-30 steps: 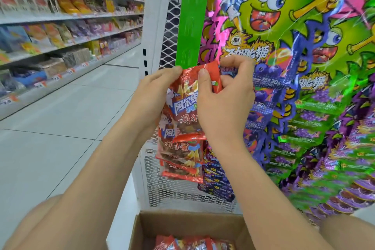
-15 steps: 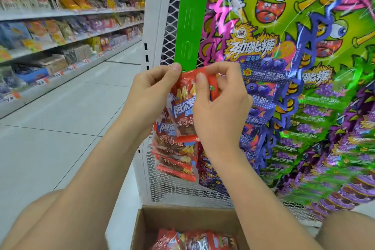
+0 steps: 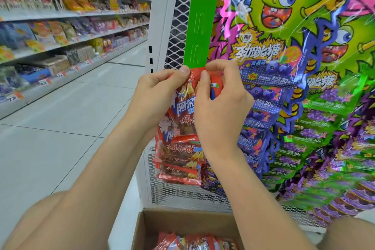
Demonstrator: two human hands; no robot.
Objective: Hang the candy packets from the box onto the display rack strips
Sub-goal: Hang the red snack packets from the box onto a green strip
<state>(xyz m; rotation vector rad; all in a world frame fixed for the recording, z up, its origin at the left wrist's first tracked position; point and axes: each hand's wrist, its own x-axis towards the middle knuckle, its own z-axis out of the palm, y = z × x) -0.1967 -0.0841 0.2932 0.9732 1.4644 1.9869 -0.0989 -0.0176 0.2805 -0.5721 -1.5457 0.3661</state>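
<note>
A red candy packet is pressed against the lower end of a green display strip on the white mesh rack. My left hand pinches the packet's top left corner. My right hand pinches its top edge from the right and covers much of it. Below, several red packets hang on the same strip. An open cardboard box stands on the floor beneath, with more red packets inside.
Rows of purple and green candy packets hang to the right under large cartoon header cards. The white rack post stands left of the strip. Stocked store shelves line the aisle on the left, across a tiled floor.
Both hands have lifted the red packet slightly, so its top edge now meets the bottom of the green strip. The camera view has tilted up a little.
</note>
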